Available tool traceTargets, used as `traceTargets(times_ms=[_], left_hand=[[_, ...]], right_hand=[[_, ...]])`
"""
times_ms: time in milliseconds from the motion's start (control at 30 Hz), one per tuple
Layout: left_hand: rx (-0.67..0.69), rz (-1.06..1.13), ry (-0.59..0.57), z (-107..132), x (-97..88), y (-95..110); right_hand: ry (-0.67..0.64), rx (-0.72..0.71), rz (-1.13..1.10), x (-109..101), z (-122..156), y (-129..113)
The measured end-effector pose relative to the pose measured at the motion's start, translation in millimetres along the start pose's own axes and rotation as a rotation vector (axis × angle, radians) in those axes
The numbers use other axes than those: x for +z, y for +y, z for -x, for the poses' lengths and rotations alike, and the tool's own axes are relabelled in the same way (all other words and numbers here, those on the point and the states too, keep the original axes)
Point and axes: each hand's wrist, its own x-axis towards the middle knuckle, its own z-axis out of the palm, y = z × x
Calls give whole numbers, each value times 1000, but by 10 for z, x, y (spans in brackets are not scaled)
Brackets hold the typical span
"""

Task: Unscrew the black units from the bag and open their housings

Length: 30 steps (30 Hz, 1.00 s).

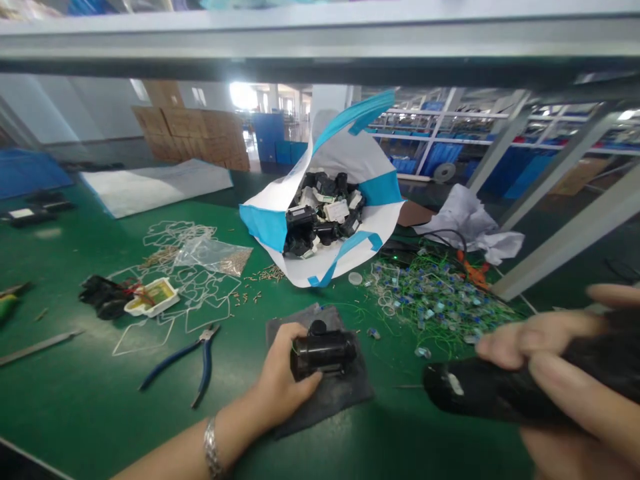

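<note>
My left hand (280,380) grips the left end of a black cylindrical plastic housing (325,351), which lies on a dark grey cloth (345,393). At the right, my right hand (575,373) is wrapped round a black electric screwdriver (475,393). The tool's thin bit (407,386) points left toward the housing and is apart from it. Beyond the cloth, a white and blue bag (345,267) lies with its mouth toward me, full of black and white plastic units (325,213).
Blue-handled pliers (204,367), tweezers (43,347), white wire-like loops (200,287), a clear bag of screws (235,261) and an opened unit (153,297) lie left. A heap of green wires with small blue parts (425,300) lies right, near a metal post (565,233). A shelf (320,40) hangs overhead.
</note>
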Motion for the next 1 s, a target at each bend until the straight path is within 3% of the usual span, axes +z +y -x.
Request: traceTargets(times_ms=[100, 233, 367, 767, 1000], left_hand=[[54, -16, -79, -10, -14, -43], [-66, 42, -248, -99, -136, -16], [-79, 49, -336, -141, -225, -12], [-4, -63, -360, -149, -246, 6], [5, -81, -460, -177, -310, -12]], right_hand=[[-27, 100, -78, 310, 125, -34], [-125, 103, -122, 507, 311, 53], [-136, 87, -140, 567, 371, 117], [-190, 79, -27, 683, 418, 248], [-232, 58, -79, 804, 359, 275]])
